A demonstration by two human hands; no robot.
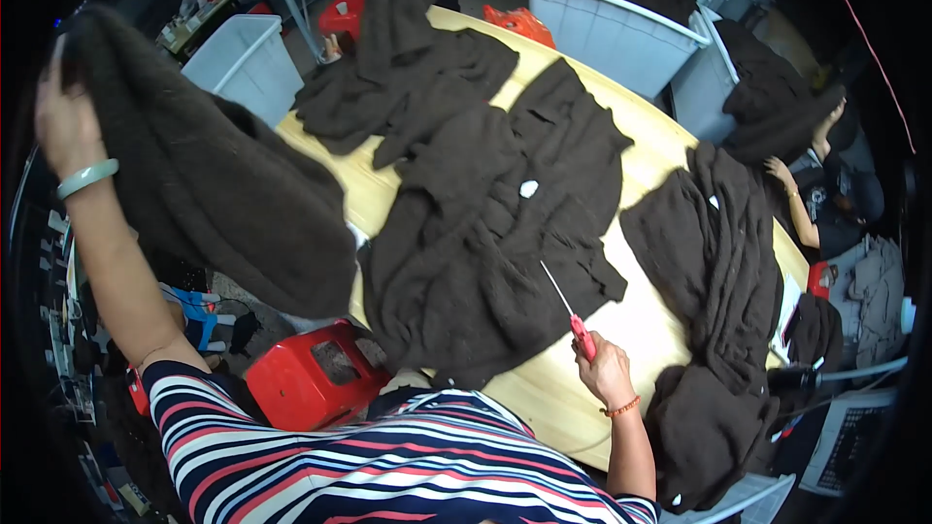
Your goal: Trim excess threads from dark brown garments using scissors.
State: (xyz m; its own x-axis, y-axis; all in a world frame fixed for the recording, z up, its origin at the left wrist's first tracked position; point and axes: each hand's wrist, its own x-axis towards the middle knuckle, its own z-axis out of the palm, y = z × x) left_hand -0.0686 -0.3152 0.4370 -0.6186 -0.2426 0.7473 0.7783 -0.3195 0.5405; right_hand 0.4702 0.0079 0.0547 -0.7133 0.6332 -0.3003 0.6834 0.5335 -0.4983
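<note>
Far out to the left, my left hand is closed on the upper edge of a dark brown knit garment, which hangs slantwise in the air beside the table and is slightly blurred. My right hand is closed round the red handle of a tool with a long, thin metal tip. That tip points up and left over a pile of dark brown knit garments on the pale wooden table. A small white tag shows on the pile. The exact kind of tool cannot be made out.
More brown garments lie along the table's right side. A red plastic stool stands at my lower left. Pale grey bins stand beyond the far edge, one filled with dark cloth. At the right, another person's hands handle dark cloth.
</note>
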